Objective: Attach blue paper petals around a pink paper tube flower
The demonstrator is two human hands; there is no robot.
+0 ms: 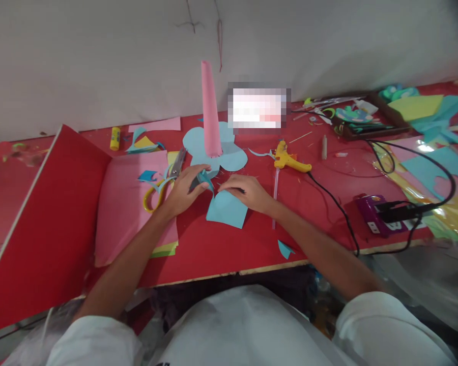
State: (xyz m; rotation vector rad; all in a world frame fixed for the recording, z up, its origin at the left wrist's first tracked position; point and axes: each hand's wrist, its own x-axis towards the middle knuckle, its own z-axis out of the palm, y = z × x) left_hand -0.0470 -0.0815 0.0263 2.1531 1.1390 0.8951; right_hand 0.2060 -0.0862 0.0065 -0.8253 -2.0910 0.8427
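Left of center, scissors [178, 162] lie on pink paper [125, 203] on the red surface [206, 259]. At frame center, the left hand [186, 189] pinches curled blue paper [205, 177]; apart from it, the right hand [252, 192] has its fingertips at a blue sheet's [228, 211] upper edge, grip not determinable. A yellow glue gun [287, 158] lies right of center.

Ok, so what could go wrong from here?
The scissors lie right beside your left hand, so a slip might cut you. The tall pink paper tube stands on the blue paper flower just ahead, so a bump could tip it. Your right forearm is near the cord of the glue gun, so sweeping outward might drag it.
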